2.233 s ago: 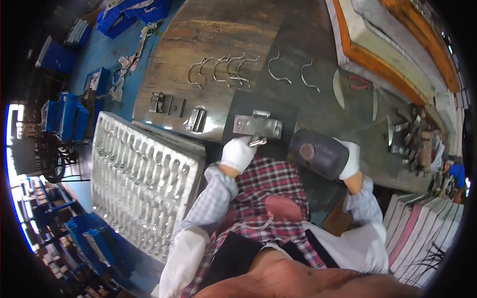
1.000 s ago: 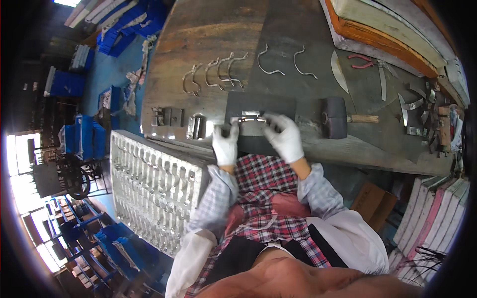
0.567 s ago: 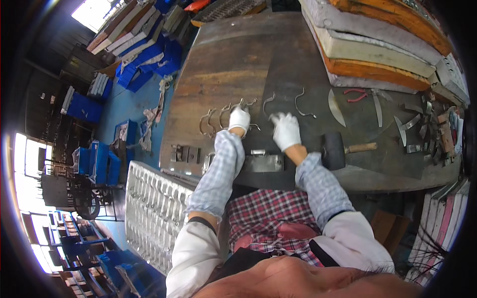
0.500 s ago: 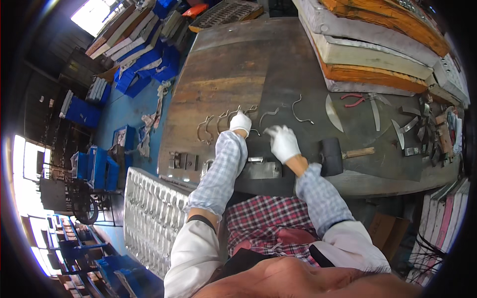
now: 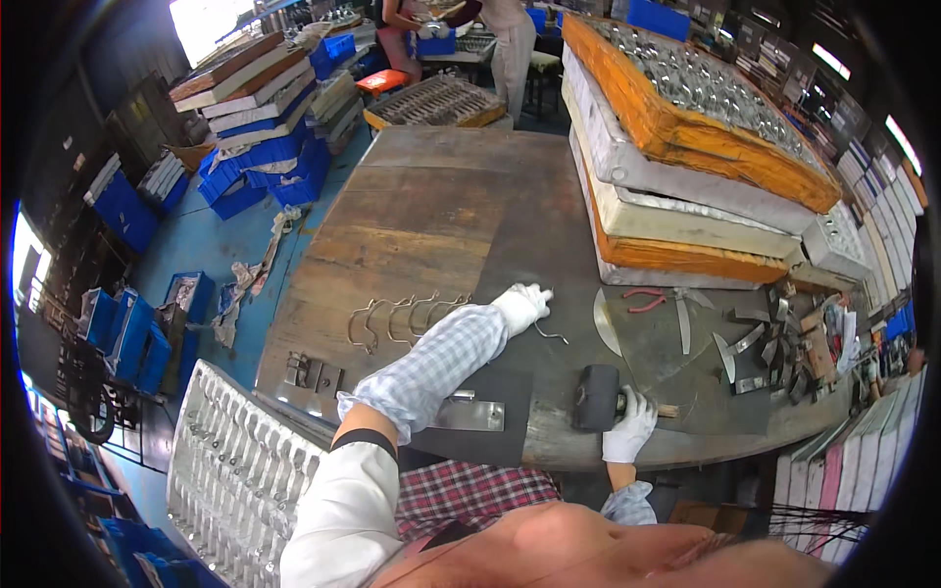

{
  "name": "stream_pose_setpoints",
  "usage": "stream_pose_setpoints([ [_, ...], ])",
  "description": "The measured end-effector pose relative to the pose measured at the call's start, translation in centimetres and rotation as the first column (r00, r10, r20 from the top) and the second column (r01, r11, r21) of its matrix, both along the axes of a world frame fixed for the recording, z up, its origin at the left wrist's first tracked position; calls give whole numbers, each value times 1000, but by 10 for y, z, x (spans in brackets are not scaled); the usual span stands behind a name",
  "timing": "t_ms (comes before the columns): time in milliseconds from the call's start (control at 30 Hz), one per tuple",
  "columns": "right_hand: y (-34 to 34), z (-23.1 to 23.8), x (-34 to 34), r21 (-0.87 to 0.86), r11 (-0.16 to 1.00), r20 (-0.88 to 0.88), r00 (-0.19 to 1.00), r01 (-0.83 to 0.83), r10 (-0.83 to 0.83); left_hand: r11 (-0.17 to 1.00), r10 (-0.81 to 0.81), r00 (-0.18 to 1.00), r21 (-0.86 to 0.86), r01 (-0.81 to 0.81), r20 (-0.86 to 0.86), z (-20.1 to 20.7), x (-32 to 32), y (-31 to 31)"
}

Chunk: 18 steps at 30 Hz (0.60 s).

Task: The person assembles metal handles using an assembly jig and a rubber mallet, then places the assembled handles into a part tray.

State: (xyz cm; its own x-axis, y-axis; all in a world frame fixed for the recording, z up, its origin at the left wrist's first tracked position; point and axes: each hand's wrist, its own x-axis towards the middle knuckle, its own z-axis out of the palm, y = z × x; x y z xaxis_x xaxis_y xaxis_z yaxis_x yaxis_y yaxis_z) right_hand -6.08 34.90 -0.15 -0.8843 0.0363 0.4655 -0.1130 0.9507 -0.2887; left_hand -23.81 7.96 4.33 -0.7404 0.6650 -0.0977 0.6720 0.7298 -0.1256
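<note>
My left hand (image 5: 523,308), in a white glove, reaches across the table with its fingers closed on a bent metal rod (image 5: 553,334), whose lower end sticks out below. My right hand (image 5: 631,427), gloved too, is wrapped around the wooden handle of a black-headed mallet (image 5: 596,398), close behind the head. The mallet lies near the table's front edge. Several more bent metal rods (image 5: 364,328) stand in a row left of my left hand, partly behind my forearm. A flat metal block (image 5: 470,416) sits between my arms, near the front edge.
A small metal fixture (image 5: 314,373) sits at the table's left. Red-handled pliers (image 5: 644,299), curved blades (image 5: 606,323) and metal strips (image 5: 774,343) lie at the right. Stacked padded trays (image 5: 676,176) rise behind them. A tray of metal parts (image 5: 235,451) leans at front left. Two people work beyond.
My left hand has moved right from the row of rods to the separate rod and closed on it. My right hand has moved right and back onto the mallet handle. The view has tilted up.
</note>
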Motion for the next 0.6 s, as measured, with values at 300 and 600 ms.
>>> stream_pose_setpoints([
  [300,31,14,17,41,991,74,989,-131,128,230,518,679,681,-695,519,90,171,-109],
  [600,-85,137,11,-798,402,587,428,450,687,279,613,657,657,-700,439,-52,275,-56],
])
